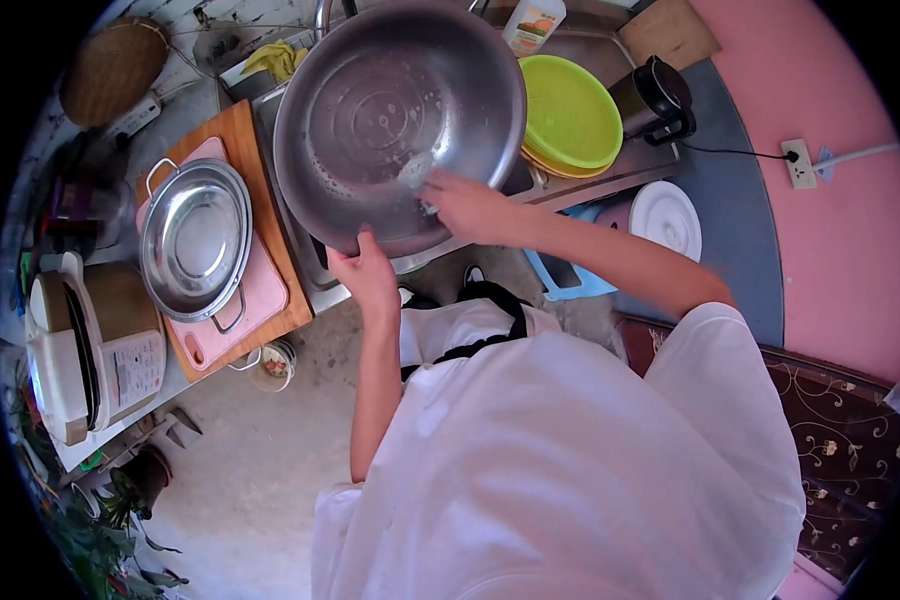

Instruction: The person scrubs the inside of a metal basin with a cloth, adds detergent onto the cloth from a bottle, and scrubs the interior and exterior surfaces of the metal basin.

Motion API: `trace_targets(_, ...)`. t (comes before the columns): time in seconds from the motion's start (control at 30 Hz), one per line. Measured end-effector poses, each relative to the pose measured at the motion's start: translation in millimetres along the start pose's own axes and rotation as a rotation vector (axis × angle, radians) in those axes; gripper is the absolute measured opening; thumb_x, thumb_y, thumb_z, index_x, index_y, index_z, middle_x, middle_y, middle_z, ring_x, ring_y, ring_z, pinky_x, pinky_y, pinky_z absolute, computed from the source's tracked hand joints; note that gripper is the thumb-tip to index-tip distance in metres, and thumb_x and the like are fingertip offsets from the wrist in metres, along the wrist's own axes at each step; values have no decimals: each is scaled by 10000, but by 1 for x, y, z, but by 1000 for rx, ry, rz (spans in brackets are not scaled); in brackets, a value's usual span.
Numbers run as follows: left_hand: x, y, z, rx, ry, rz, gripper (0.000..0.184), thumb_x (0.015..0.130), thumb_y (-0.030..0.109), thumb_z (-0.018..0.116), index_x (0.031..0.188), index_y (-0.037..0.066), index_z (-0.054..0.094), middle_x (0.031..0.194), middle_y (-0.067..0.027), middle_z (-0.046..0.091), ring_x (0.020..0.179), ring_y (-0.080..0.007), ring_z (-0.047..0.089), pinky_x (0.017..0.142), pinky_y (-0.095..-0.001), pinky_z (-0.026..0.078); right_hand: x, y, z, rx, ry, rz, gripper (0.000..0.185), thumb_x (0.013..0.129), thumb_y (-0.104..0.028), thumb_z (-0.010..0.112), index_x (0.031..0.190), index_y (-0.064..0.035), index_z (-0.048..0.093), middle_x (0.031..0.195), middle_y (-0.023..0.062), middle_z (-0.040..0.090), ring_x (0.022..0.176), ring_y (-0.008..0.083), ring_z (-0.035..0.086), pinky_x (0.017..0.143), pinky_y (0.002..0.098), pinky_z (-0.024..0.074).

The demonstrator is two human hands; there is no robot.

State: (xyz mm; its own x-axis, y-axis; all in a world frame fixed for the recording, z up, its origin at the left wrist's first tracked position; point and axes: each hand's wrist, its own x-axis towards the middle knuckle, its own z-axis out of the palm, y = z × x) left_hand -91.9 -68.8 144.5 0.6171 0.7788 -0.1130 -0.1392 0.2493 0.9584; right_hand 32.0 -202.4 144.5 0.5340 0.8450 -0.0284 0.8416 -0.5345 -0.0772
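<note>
At the top middle of the frame, a big metal bowl [360, 90] is over the sink [595, 183], with a white, foamy-looking patch [415, 168] inside. To rub it well, hold the rim tight so it can't spin, and make small circles over the wet marks. The left hand [367, 270] grips the bowl's bottom edge, thumb on top; its other fingers are hidden. The right hand [460, 205] reaches in from the right, fingers curled near the foamy patch. I can't tell if it holds a scrubber.
</note>
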Motion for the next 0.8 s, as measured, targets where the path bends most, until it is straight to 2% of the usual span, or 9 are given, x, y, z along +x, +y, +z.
trace_targets(0.07, 1, -4, 1, 11, 9, -5, 193, 822, -27, 498, 1013, -49, 503, 956, -78, 579, 840, -121, 539, 788, -239, 411, 3, -10, 7, 662, -167, -204, 418, 670, -43, 586, 1084, -14, 538, 1155, 192, 502, 1099, 357, 466, 916, 415, 403)
trace_targets(0.13, 1, -11, -7, 2, -57, -71, 200, 803, -20, 527, 1003, -21, 516, 955, -65, 574, 846, -126, 544, 776, -263, 439, 12, 10, -18, 646, -346, -131, 383, 700, -39, 582, 1078, -3, 529, 1124, 190, 513, 1071, 349, 482, 874, 426, 425)
trace_targets(0.2, 4, -20, -13, -38, -29, -140, 224, 807, -16, 522, 1029, -8, 499, 971, -66, 569, 849, -138, 553, 761, -278, 462, 19, 37, -24, -47, -111, -30, 308, 769, -68, 553, 1065, 17, 556, 1105, 187, 549, 1047, 336, 517, 853, 430, 435)
trace_targets(0.33, 1, -19, -6, -232, 8, -383, 248, 841, 35, 525, 1078, -1, 461, 968, -71, 569, 886, -133, 546, 755, -277, 450, 13, 23, -21, -30, -139, 67, 306, 772, -107, 583, 1058, 2, 583, 1058, 197, 583, 992, 309, 562, 836, 392, 444)
trace_targets(0.4, 0, -33, -3, -261, 3, -378, 249, 856, 66, 528, 1087, 10, 456, 974, -69, 565, 881, -134, 551, 734, -284, 460, 19, -6, -10, 705, -265, -16, 308, 740, -151, 639, 1009, -6, 608, 979, 206, 607, 932, 293, 590, 802, 350, 462)
trace_targets(0.6, -8, -32, 7, -238, -42, -389, 264, 890, 127, 517, 1130, 40, 450, 1027, -66, 559, 863, -145, 576, 693, -297, 502, 76, -32, -3, 1146, -315, 174, 287, 764, -121, 638, 1008, 22, 588, 895, 149, 621, 842, 168, 613, 720, 307, 478)
trace_targets(0.67, -6, -32, 13, -220, -61, -378, 286, 888, 105, 509, 1159, 45, 440, 1057, -71, 556, 890, -160, 588, 719, -305, 524, 93, -33, -5, 1557, -92, 299, 284, 745, -101, 647, 990, 30, 589, 853, 117, 621, 833, 120, 603, 684, 286, 481)
trace_targets(0.73, -3, -34, 13, -117, -96, -293, 247, 890, 155, 527, 1098, 31, 477, 985, -58, 578, 797, -125, 567, 627, -278, 486, 90, -31, -11, 1400, -109, 302, 289, 724, -115, 665, 974, 13, 593, 849, 116, 630, 827, 158, 612, 705, 302, 475)
trace_targets(0.8, -2, -40, 13, -124, -67, -301, 243, 881, 142, 530, 1090, 28, 481, 988, -57, 577, 798, -126, 569, 624, -278, 487, 77, -24, -14, 884, -274, -120, 296, 703, -131, 682, 961, -15, 594, 866, 115, 635, 817, 204, 616, 727, 322, 465)
